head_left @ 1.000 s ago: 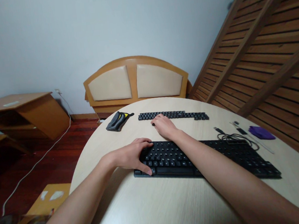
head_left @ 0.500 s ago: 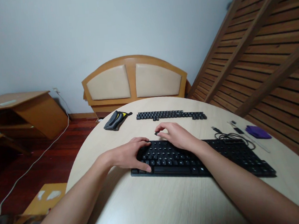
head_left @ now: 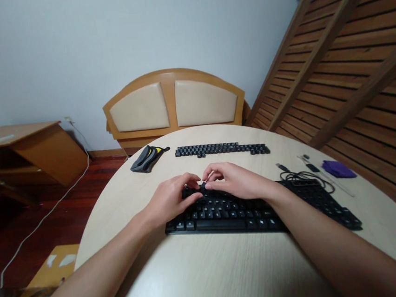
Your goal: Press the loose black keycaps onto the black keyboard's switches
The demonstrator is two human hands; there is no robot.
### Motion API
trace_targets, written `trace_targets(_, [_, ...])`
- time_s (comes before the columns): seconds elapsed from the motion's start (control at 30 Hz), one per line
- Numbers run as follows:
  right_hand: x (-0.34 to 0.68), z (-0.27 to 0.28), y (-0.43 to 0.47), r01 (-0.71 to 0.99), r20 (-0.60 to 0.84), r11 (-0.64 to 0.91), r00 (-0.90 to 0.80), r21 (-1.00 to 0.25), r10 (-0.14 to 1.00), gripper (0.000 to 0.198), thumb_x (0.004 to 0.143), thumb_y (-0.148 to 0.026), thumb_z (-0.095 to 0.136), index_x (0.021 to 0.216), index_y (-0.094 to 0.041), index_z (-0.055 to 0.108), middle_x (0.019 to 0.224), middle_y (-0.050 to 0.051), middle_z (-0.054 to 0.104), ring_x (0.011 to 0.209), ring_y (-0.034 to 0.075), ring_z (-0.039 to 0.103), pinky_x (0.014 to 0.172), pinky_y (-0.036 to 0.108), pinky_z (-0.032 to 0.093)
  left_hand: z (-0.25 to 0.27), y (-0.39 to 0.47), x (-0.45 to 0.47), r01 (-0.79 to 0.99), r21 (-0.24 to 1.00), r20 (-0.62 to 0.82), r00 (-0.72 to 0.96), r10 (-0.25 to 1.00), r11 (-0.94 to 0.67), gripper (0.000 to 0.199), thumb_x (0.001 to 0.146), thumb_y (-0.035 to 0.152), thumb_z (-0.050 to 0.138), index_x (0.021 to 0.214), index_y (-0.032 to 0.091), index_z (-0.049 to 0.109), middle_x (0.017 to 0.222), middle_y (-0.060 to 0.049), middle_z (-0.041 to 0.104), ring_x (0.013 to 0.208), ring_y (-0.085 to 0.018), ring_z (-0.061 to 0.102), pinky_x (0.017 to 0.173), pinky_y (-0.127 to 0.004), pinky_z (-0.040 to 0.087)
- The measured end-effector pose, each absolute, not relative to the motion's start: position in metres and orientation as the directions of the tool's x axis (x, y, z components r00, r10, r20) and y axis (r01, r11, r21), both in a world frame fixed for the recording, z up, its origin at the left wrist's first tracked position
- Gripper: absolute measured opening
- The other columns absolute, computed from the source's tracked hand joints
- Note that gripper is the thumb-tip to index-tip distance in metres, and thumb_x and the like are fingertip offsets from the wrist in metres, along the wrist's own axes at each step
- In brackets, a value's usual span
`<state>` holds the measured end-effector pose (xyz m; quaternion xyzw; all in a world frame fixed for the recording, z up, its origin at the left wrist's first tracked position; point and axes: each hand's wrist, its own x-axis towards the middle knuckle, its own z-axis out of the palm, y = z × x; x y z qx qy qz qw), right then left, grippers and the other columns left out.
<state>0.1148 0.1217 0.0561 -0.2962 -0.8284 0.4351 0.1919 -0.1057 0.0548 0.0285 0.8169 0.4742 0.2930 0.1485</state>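
Note:
A black keyboard [head_left: 222,224] lies on the round table, with keys lacking along its upper rows. Over its back edge, my right hand [head_left: 234,181] pinches a small black keycap [head_left: 202,184] between thumb and fingertips. My left hand [head_left: 171,195] rests at the keyboard's back left; its thumb and forefinger are apart, close to the same keycap. Whether the left fingertips touch it, I cannot tell. Farther back, loose black keycaps [head_left: 215,148] stand lined up in rows. Both hands cover part of the keyboard's upper left.
A grey, black and yellow pouch-like item [head_left: 146,159] lies at the table's back left. On the right are a coiled USB cable [head_left: 304,175], a thin white stick [head_left: 338,184] and a folded purple cloth [head_left: 339,169]. A wooden slatted frame [head_left: 359,81] leans beyond.
My right hand has brought the keycap down and slightly left to the keyboard's back edge. My left hand has lifted its thumb off the lower keys and moved toward the right fingertips.

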Motion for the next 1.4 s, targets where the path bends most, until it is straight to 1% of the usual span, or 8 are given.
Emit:
trace_targets(0.23, [0.117,0.058,0.118,0.366,0.009,0.477,-0.786,-0.799,0.619,0.004,0.092,-0.018,0.060,0.095,-0.016,0.061,0.092,0.004,0.069,0.086,0.017,0.066,0.077,0.028,0.049,0.024,0.052,-0.097,0.691,0.480,0.375,0.396,0.838,-0.541,0.011,0.095,0.028,0.060,0.104,0.022,0.063,0.096,-0.001,0.073,0.084,-0.018,0.068,0.074,-0.030,0.051])
trace_targets(0.53, [0.118,0.059,0.116,0.380,0.006,0.471,-0.772,-0.796,0.635,0.005,0.096,-0.018,0.053,0.100,-0.017,0.057,0.096,0.005,0.070,0.091,0.017,0.066,0.081,0.030,0.050,0.023,0.051,-0.095,0.694,0.481,0.375,0.389,0.841,-0.535,0.015,0.094,0.026,0.059,0.108,0.022,0.063,0.093,-0.001,0.073,0.082,-0.017,0.069,0.071,-0.028,0.051])
trace_targets(0.7, [0.116,0.061,0.114,0.387,0.021,0.474,-0.757,-0.791,0.653,0.012,0.089,-0.016,0.065,0.100,-0.017,0.062,0.100,0.006,0.072,0.092,0.018,0.068,0.082,0.030,0.051,0.021,0.051,-0.093,0.703,0.516,0.357,0.343,0.869,-0.489,0.014,0.092,0.028,0.061,0.105,0.022,0.063,0.090,-0.001,0.073,0.077,-0.017,0.068,0.065,-0.027,0.049])
trace_targets(0.9, [0.118,0.055,0.117,0.368,-0.032,0.419,-0.782,-0.830,0.623,0.013,0.087,-0.019,0.068,0.099,-0.016,0.067,0.096,0.007,0.076,0.090,0.019,0.071,0.079,0.030,0.053,0.021,0.053,-0.095,0.692,0.530,0.325,0.368,0.871,-0.490,0.011,0.092,0.031,0.065,0.099,0.022,0.063,0.089,0.000,0.072,0.079,-0.018,0.067,0.070,-0.029,0.050])
trace_targets(1.0, [0.120,0.055,0.118,0.397,-0.073,0.440,-0.804,-0.806,0.591,0.015,0.088,-0.020,0.065,0.101,-0.015,0.071,0.096,0.007,0.078,0.090,0.019,0.072,0.079,0.029,0.052,0.028,0.052,-0.102,0.665,0.506,0.266,0.485,0.833,-0.549,0.020,0.091,0.037,0.068,0.104,0.022,0.063,0.101,-0.003,0.071,0.092,-0.021,0.067,0.082,-0.034,0.051])
trace_targets(1.2, [0.117,0.057,0.112,0.481,-0.101,0.522,-0.796,-0.704,0.597,0.018,0.089,-0.019,0.064,0.104,-0.015,0.073,0.096,0.007,0.078,0.088,0.019,0.071,0.078,0.028,0.050,0.038,0.051,-0.113,0.583,0.526,0.143,0.657,0.740,-0.619,0.070,0.076,0.051,0.081,0.132,0.023,0.050,0.135,-0.013,0.056,0.125,-0.030,0.054,0.106,-0.046,0.044])
trace_targets(1.3, [0.116,0.059,0.109,0.492,-0.095,0.555,-0.800,-0.671,0.593,0.017,0.089,-0.019,0.063,0.103,-0.016,0.073,0.096,0.007,0.077,0.087,0.019,0.071,0.078,0.027,0.050,0.035,0.052,-0.114,0.605,0.509,0.104,0.663,0.741,-0.612,0.079,0.071,0.054,0.083,0.135,0.023,0.049,0.144,-0.015,0.048,0.131,-0.034,0.049,0.111,-0.051,0.040])
trace_targets(1.4, [0.115,0.061,0.108,0.503,-0.078,0.592,-0.799,-0.630,0.596,0.016,0.089,-0.019,0.064,0.102,-0.017,0.073,0.095,0.006,0.077,0.084,0.018,0.070,0.076,0.027,0.049,0.032,0.052,-0.113,0.616,0.505,0.086,0.661,0.745,-0.604,0.081,0.070,0.055,0.083,0.136,0.023,0.048,0.147,-0.016,0.046,0.132,-0.034,0.049,0.111,-0.052,0.040])
